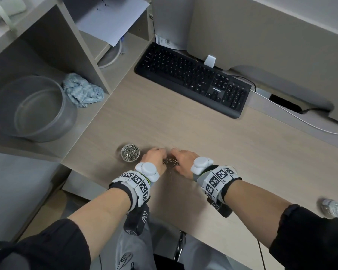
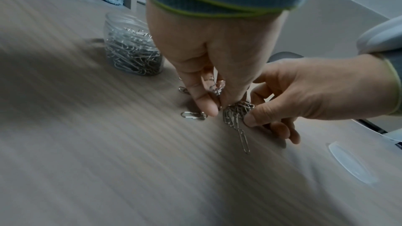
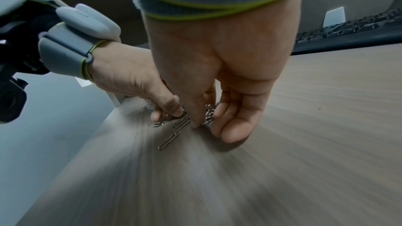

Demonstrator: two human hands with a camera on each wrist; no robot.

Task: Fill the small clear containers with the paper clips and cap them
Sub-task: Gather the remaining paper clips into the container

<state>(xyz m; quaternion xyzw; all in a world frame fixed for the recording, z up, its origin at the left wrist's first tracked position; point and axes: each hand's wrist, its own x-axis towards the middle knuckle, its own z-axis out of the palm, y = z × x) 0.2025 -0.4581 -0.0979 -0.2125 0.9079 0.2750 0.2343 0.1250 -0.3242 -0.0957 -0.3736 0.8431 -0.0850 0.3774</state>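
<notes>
At the near edge of the pale wood-grain desk (image 1: 193, 129), the left hand (image 1: 154, 157) and right hand (image 1: 183, 159) sit close together, fingers curled down around a small heap of silver wire paper clips (image 1: 170, 162) lying on the desk between them. In the left wrist view the left hand (image 2: 208, 54) pinches clips between thumb and fingers, and the right hand (image 2: 304, 90) nips the heap (image 2: 237, 111) with thumb and forefinger. A few clips trail out of the heap towards 6 o'clock, one long one (image 3: 169, 139) flat on the wood.

Just beside the left hand, at its 9 o'clock, stands a small clear round container (image 1: 130, 153), open-topped and nearly full of tangled silver clips. A clear round lid (image 2: 350, 162) lies flat on the desk to the right of the right hand.

Farther off sit a black keyboard (image 1: 193, 78) at 1 o'clock, and at 10 o'clock a crumpled pale blue cloth (image 1: 82, 90) and a large grey translucent tub (image 1: 31, 108).
</notes>
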